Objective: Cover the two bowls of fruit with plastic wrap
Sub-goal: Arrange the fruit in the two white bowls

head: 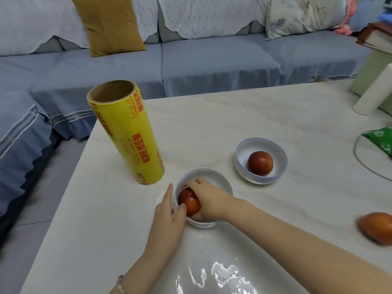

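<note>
Curling over a smooth red apple (pixel 188 201), the right hand (pixel 209 197) grips the fruit inside the near bowl (pixel 212 177), a round, glossy white dish at the front of the table (pixel 212 115). The left hand (pixel 167 221) rests against that bowl's left side, fingers fairly straight along the outer wall and the thumb at the rim beside the apple; a beaded bracelet (pixel 121 285) circles its wrist.

The second bowl (pixel 244 149), of the same shape and tilted slightly toward the camera, stands to the right and farther back, well apart from the first, with another red apple (pixel 260 163) in it. Neither bowl has a cover.

The plastic wrap roll (pixel 131 136) stands upright just left of the near bowl: a tall cylinder in a shiny yellow label with red print, its brown cardboard core open at the top.

The tabletop is pale, faintly veined and reflective. A blurred third apple (pixel 375 230) lies loose at the right edge. Behind the table runs a blue-grey fabric sofa (pixel 212 64) with a mustard cushion (pixel 108 24).
</note>
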Demonstrator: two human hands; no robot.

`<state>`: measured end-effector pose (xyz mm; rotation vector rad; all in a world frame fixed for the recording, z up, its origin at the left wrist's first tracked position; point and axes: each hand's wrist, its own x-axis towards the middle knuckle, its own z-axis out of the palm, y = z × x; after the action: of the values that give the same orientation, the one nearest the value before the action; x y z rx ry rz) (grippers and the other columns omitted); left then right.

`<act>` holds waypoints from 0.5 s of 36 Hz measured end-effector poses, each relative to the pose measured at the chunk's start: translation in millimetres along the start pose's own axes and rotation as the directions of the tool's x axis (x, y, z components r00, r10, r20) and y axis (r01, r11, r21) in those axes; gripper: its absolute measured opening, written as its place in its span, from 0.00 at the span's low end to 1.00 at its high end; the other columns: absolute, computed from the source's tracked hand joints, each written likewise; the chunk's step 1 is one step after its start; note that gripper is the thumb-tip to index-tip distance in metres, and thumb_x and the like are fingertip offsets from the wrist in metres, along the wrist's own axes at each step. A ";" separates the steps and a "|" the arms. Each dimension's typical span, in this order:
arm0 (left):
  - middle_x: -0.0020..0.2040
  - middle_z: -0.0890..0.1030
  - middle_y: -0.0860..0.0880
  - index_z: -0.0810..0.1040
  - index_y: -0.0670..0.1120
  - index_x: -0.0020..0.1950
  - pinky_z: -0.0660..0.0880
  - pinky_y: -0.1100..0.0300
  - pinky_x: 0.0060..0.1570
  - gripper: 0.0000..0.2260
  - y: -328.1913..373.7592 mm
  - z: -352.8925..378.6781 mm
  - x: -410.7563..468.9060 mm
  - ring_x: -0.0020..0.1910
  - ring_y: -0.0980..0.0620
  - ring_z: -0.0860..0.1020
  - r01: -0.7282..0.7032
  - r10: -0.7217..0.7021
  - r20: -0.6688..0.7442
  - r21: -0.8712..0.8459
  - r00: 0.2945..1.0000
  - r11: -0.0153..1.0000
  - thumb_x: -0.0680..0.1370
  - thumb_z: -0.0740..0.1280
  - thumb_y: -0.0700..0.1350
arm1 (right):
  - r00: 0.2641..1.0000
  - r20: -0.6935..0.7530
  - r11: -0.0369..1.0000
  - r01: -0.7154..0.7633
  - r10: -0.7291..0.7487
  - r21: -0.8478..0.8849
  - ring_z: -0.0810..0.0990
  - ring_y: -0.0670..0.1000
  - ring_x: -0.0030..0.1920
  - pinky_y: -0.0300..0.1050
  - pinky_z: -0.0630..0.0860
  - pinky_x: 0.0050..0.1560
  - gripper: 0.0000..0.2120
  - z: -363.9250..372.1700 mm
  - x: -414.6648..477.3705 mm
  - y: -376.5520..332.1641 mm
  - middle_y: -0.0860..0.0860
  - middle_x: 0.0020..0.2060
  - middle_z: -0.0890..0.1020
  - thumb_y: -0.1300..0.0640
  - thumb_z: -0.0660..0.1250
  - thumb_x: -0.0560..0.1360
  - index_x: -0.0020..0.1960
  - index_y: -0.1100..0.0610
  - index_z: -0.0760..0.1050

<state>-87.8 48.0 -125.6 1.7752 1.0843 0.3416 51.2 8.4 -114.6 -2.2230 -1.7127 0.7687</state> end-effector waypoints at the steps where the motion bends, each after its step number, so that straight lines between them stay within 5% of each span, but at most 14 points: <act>1: 0.67 0.68 0.52 0.58 0.54 0.75 0.60 0.63 0.66 0.26 2.2 -0.5 -1.5 0.68 0.54 0.66 -0.101 0.106 -0.042 0.101 0.993 0.990 0.78 0.62 0.46 | 1.000 0.013 0.999 -0.023 0.022 0.037 0.71 0.56 0.62 0.47 0.70 0.61 0.37 -1.7 -1.9 2.8 0.56 0.62 0.69 0.52 0.73 0.67 0.70 0.53 0.59; 3: 0.70 0.65 0.55 0.62 0.52 0.73 0.57 0.64 0.67 0.27 9.3 -0.5 -0.8 0.70 0.57 0.62 -0.271 0.286 -0.024 0.252 0.958 0.929 0.74 0.62 0.53 | 1.000 0.008 0.994 -0.026 0.025 0.103 0.73 0.54 0.61 0.46 0.71 0.61 0.38 -6.7 -8.3 9.1 0.54 0.61 0.72 0.54 0.74 0.66 0.70 0.54 0.59; 5: 0.68 0.71 0.53 0.71 0.51 0.68 0.65 0.56 0.65 0.28 11.4 1.9 4.7 0.66 0.53 0.70 -0.393 0.397 0.074 0.386 0.915 0.835 0.69 0.59 0.57 | 0.999 -0.051 0.972 0.002 0.010 0.236 0.74 0.51 0.61 0.44 0.71 0.62 0.33 -15.1 -22.5 14.4 0.53 0.61 0.74 0.57 0.72 0.68 0.69 0.55 0.62; 7: 0.62 0.78 0.52 0.78 0.52 0.61 0.75 0.50 0.55 0.24 13.4 3.1 9.6 0.56 0.48 0.79 -0.453 0.440 0.151 0.490 0.885 0.745 0.69 0.59 0.57 | 0.980 -0.199 0.942 0.047 0.021 0.333 0.74 0.47 0.59 0.39 0.69 0.62 0.25 -23.8 -43.3 23.1 0.52 0.60 0.76 0.60 0.68 0.72 0.67 0.56 0.67; 10: 0.51 0.82 0.51 0.83 0.52 0.50 0.77 0.53 0.44 0.19 19.4 3.0 16.1 0.43 0.45 0.81 -0.470 0.469 0.180 0.620 0.864 0.628 0.67 0.60 0.57 | 0.901 -0.430 0.968 0.063 0.050 0.243 0.74 0.44 0.56 0.30 0.65 0.58 0.15 -35.5 -81.2 46.7 0.51 0.56 0.79 0.61 0.66 0.73 0.60 0.57 0.75; 14: 0.44 0.80 0.47 0.82 0.49 0.44 0.74 0.53 0.38 0.12 25.8 10.0 23.6 0.37 0.41 0.78 -0.402 0.427 0.164 0.726 0.889 0.558 0.65 0.66 0.53 | 0.860 -0.442 0.958 -0.286 0.256 -0.002 0.72 0.55 0.63 0.43 0.64 0.62 0.18 -53.4 -130.5 108.3 0.53 0.61 0.76 0.60 0.67 0.71 0.61 0.56 0.75; 16: 0.48 0.79 0.44 0.82 0.48 0.46 0.75 0.50 0.40 0.10 28.0 20.0 24.4 0.43 0.37 0.76 -0.329 0.374 0.110 0.731 0.921 0.597 0.66 0.73 0.46 | 0.787 -0.334 0.801 -0.584 0.519 -0.131 0.64 0.56 0.68 0.48 0.59 0.67 0.21 -61.6 -156.5 141.0 0.52 0.68 0.68 0.56 0.64 0.74 0.66 0.51 0.69; 18: 0.54 0.78 0.44 0.82 0.48 0.52 0.73 0.48 0.46 0.12 30.7 29.6 23.4 0.51 0.36 0.72 -0.250 0.297 0.063 0.717 0.953 0.650 0.69 0.72 0.43 | 0.617 -0.268 0.585 -0.787 0.740 -0.197 0.60 0.59 0.69 0.56 0.57 0.68 0.22 -67.4 -180.6 165.3 0.52 0.70 0.62 0.56 0.60 0.76 0.68 0.48 0.64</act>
<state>-39.7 45.5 -119.0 2.6772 1.0629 0.1458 191.5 -201.8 -90.5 -3.1833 -0.7339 0.4476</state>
